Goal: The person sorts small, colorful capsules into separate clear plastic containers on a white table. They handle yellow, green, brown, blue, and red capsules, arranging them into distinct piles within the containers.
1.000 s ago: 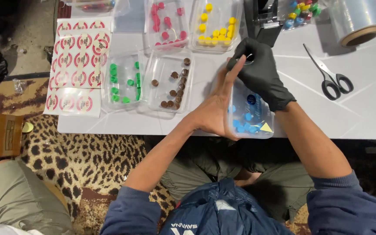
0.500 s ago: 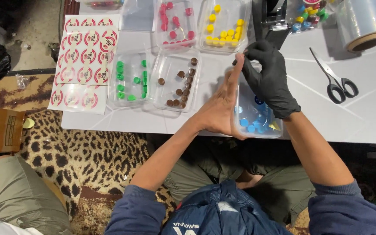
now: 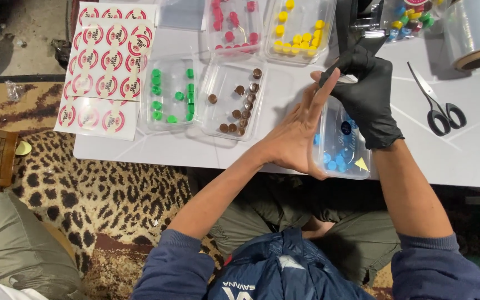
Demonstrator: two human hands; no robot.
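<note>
Clear plastic tray [image 3: 343,145] of blue round pieces at table's near edge, held between both hands. Bare left hand [image 3: 295,133] flat against tray's left side, fingers straight, spread slightly, gripping nothing. Black-gloved right hand [image 3: 365,91] curled over tray's far end, fingertips pinched at rim. Left of tray: clear tray of brown pieces [image 3: 234,100], then green pieces [image 3: 170,94], then sticker sheets [image 3: 106,66]. Beyond tray: red [image 3: 233,25] and yellow [image 3: 298,30] trays. Right of tray: black-handled scissors [image 3: 437,105], film roll [image 3: 476,33]. White table [image 3: 473,155], smooth.

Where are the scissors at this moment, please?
In the head view, the scissors lie on the white table, right of the gloved right hand and below the film roll.
</note>
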